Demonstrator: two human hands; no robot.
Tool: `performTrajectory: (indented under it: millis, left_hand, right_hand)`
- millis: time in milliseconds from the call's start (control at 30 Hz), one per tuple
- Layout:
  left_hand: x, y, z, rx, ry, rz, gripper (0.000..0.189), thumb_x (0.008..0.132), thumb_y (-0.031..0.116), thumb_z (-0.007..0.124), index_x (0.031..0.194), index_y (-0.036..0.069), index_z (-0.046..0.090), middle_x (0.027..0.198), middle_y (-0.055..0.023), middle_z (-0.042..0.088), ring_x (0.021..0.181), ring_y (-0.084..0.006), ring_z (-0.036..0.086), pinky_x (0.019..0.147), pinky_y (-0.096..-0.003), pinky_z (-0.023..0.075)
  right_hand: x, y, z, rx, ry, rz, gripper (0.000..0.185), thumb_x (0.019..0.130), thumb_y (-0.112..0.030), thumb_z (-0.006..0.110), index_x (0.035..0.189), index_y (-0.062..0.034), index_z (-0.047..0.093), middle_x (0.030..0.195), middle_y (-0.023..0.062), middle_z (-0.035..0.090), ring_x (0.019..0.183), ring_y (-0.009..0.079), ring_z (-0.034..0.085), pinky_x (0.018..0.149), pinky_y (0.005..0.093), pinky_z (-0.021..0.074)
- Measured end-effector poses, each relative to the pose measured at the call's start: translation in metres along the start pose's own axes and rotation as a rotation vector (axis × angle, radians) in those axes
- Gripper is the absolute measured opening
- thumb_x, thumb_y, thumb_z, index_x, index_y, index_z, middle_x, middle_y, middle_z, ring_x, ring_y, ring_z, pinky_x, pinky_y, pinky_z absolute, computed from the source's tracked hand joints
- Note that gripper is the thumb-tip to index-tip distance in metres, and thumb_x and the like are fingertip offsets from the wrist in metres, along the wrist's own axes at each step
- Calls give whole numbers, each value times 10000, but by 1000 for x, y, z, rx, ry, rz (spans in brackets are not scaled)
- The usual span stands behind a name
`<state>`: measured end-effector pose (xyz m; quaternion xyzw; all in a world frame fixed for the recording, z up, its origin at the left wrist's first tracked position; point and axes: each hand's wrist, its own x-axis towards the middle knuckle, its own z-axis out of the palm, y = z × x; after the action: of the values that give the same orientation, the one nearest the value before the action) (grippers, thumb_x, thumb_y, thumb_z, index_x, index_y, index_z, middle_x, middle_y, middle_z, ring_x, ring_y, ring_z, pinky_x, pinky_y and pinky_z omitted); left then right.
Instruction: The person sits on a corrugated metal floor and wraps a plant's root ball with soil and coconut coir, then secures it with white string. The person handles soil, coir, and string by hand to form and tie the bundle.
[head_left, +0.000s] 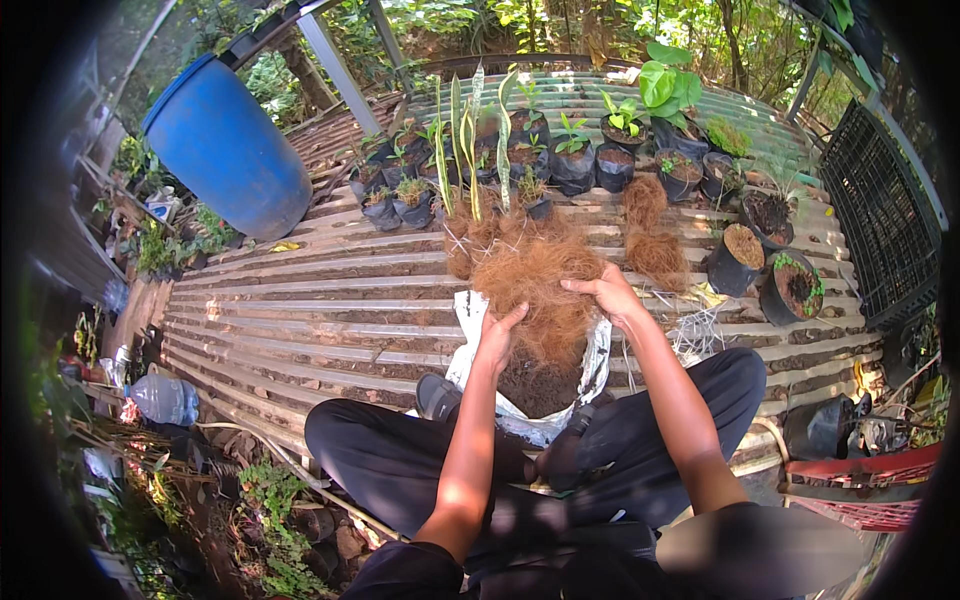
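Note:
Between my hands is a loose mat of brown coconut fibre (541, 289). My left hand (501, 334) grips its lower left edge, the thumb on top. My right hand (611, 292) pinches its right edge between thumb and fingers. Below the fibre, a white sack (555, 429) lies open with dark soil (541, 388) in it, between my feet. Just beyond the mat stand snake plants (471, 161) whose root balls are wrapped in fibre and tied with pale string (480, 244). Two more clumps of fibre (657, 259) lie to the right.
Potted seedlings in black bags (574, 169) line the far side of the corrugated sheet (300, 319). A blue plastic barrel (229, 150) stands at the left. Black pots (735, 262), shredded white string (697, 334) and a black plastic crate (881, 214) are at the right.

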<state>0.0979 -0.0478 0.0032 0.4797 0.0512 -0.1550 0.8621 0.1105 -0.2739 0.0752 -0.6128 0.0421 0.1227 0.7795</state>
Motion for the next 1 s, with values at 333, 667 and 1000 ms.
performTrajectory:
  millis: [333, 667, 1000]
  left_hand:
    - [-2, 6, 7, 76, -12, 62, 748, 854, -56, 705, 1499, 12, 332, 1447, -151, 508, 1340, -297, 490, 1143, -430, 387]
    - [-13, -17, -1, -322, -191, -164, 950, 911, 757, 464, 1559, 93, 257, 1519, -216, 419, 1391, -435, 419, 1153, -560, 343]
    - [-1, -13, 23, -273, -115, 81, 1076, 824, 794, 557, 1575, 126, 174, 1601, -123, 296, 1452, -342, 355, 1171, -554, 326]
  right_hand:
    - [4, -4, -27, 88, 83, -76, 562, 810, 84, 710, 1339, 13, 532, 1261, 172, 639, 1128, 265, 633, 992, 361, 507]
    - [6, 5, -7, 264, 234, -174, 527, 860, 71, 689, 1344, -52, 522, 1240, 120, 645, 1109, 231, 643, 962, 371, 538]
    - [10, 54, 20, -77, 229, -381, 521, 822, 72, 748, 1291, -34, 551, 1286, 48, 607, 1210, 175, 552, 1065, 343, 443]
